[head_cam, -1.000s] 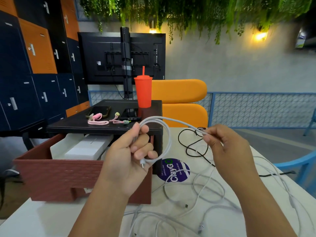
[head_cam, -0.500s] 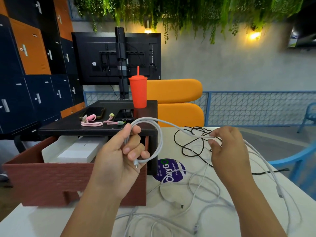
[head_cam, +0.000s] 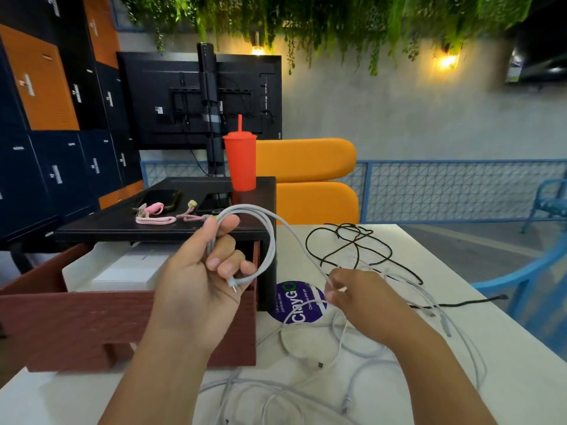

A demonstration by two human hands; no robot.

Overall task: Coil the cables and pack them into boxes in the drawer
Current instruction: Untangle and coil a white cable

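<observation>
A person's left hand is gripping a smooth white round cable wound into an upright oval loop. Its fingers are curling round the gathered strands, with the thumb pressing them at the top. The loop is hanging in the air above the front of a reddish-brown plastic drawer with a woven-textured face, its long axis running 12 to 6 o'clock. The cable's silvery metal plug is pointing toward 6 o'clock just below the fingers.

From the top of the loop the free run is sloping toward 4 o'clock to the right hand, whose fingertips are pinching it beside a round purple sticker on the smooth white table. Half a second ago that hand was holding the cable level with the loop; it is now lower and nearer the left hand.

Flat white boxes are lying in the open drawer, at 9 o'clock from the left hand. A matte black shelf above the drawer is carrying a red plastic tumbler with a straw and pink cords. A thin black cable is curling at 12 o'clock from the right hand, and loose white cables are sprawling at 6 o'clock.
</observation>
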